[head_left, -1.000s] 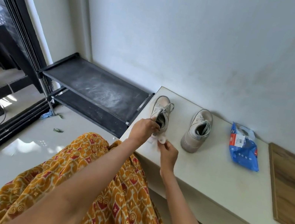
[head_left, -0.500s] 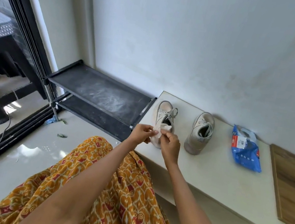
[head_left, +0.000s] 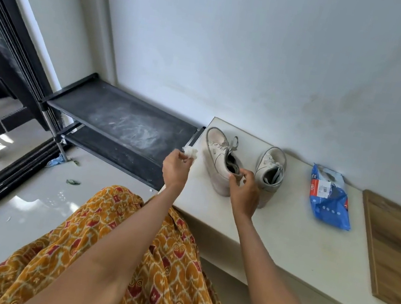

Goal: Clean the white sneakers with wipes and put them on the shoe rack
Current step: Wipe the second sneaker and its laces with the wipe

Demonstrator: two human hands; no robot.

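Two white sneakers on counter: left sneaker, right sneaker. Right hand grips left sneaker's heel. Left hand pinches crumpled wipe. Wipe pack nearby. Shoe rack holds no shoes. Cleaning seems unfinished; both shoes not yet put away.

Right hand hides the near sneaker's heel; board cut by right edge; print on wipes pack too small to read.
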